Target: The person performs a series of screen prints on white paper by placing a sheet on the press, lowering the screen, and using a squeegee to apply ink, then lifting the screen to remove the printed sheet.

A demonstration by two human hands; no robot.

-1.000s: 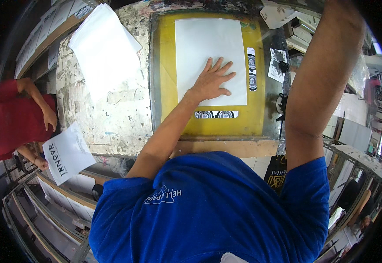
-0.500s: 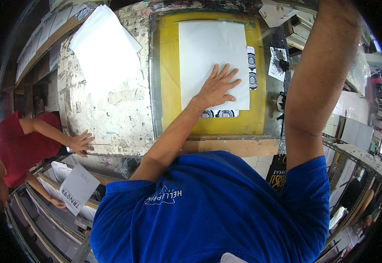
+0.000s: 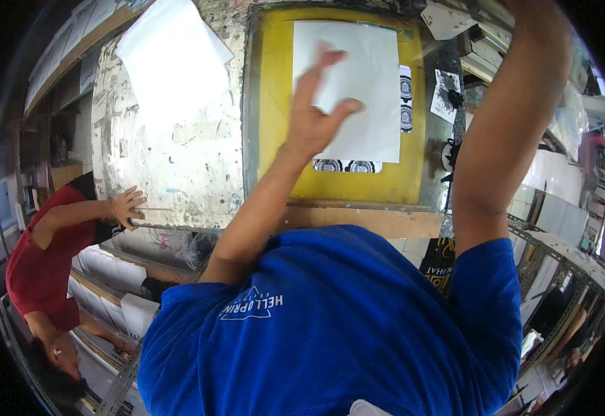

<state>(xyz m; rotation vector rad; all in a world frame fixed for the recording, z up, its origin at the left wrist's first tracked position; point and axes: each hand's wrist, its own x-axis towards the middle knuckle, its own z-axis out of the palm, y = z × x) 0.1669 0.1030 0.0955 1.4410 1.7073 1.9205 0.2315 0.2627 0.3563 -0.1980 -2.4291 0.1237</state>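
Lg. worktable (image 3: 170,173), whitish w/ dk paint stains. Dk-edged yellow panel (image 3: 274,104) to R of stained area. R forearm (image 3: 514,125) reaches up; R hand out of frame, can't tell its state. Paper pile (image 3: 177,55), white, uneven edges, at upper L. White sheet (image 3: 368,83) on panel: blank face up, approx. rect., looks flat, clean. L hand (image 3: 309,128) open, thumb spread, fingertips blurred, over sheet's L part; can't tell if touching. Smallest: strips w/ blk round prints, at sheet's R edge (image 3: 405,100) & lower edge (image 3: 347,166).
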